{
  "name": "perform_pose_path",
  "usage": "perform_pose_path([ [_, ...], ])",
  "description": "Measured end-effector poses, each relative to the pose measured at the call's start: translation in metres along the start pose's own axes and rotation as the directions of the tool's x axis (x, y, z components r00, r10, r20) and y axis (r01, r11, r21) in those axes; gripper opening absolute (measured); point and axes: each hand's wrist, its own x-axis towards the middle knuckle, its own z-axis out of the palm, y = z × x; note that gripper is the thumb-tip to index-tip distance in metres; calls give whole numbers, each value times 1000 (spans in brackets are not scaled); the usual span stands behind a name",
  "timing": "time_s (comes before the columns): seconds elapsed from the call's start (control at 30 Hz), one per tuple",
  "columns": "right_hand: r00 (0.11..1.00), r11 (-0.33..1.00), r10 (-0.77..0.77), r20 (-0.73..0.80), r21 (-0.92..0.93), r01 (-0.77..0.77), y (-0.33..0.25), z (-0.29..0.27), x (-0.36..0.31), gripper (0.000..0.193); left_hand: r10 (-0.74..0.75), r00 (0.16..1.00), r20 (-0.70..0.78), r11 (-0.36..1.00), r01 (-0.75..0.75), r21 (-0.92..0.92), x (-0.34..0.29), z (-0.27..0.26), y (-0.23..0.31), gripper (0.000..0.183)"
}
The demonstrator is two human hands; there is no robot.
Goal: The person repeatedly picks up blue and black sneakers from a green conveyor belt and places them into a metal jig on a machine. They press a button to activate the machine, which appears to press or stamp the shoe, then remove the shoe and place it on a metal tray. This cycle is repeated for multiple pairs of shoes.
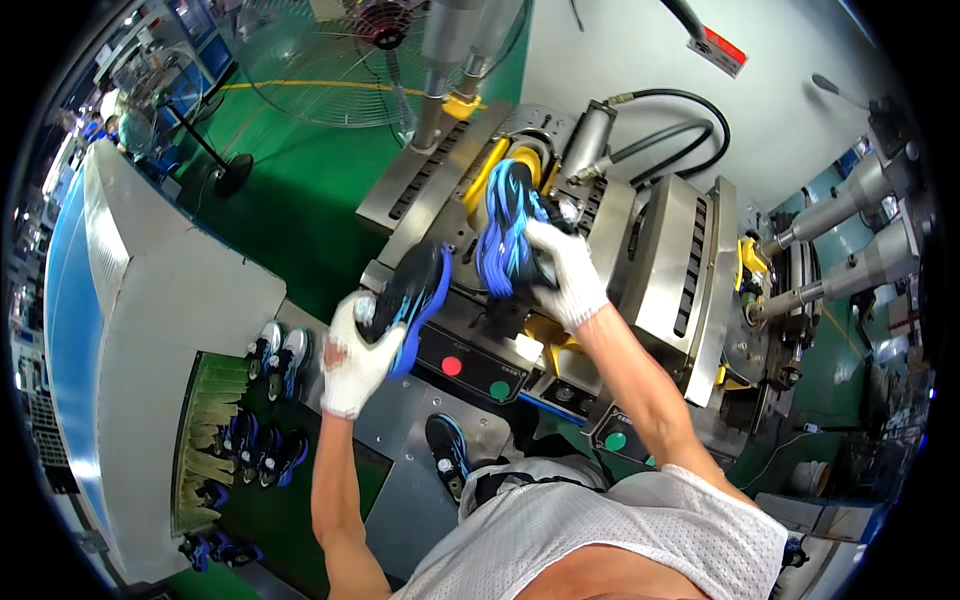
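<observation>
Both my hands wear white knit gloves. In my left hand (357, 365) is a black sneaker (412, 285) with a blue-purple sole, gripped by one end and tilted in front of the machine's button panel (475, 370). My right hand (568, 272) grips a second sneaker (503, 230), black with light blue and purple streaks, turned with its side and sole edge showing. That shoe is over the metal pressing machine (405, 240), in front of its yellow clamp parts (482, 185). The fingertips of my right hand are partly hidden behind the shoe.
On the left, several sneakers (270, 455) sit on a green conveyor with a bristle curtain (212, 430) under a white housing (150, 330). Another sneaker (447, 455) is on the metal plate near my body. A large fan (385, 30) stands behind; a second press station (680, 270) is at right.
</observation>
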Motion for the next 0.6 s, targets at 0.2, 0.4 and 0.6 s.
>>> perform_pose_path([
  [0.2, 875, 640, -371, -310, -768, -1, 40, -43, 249, 26, -544, 838, -45, 824, 543, 161, -159, -26, -75, 48],
  [0.4, 899, 532, -212, -383, -817, -222, 70, -138, 374, 31, -707, 649, -282, 581, 759, 294, -311, 12, -138, 59],
  [0.6, 766, 585, -413, -493, -788, -192, 106, -112, 385, 30, -756, 552, -352, 491, 834, 252, -406, 75, -148, 76],
])
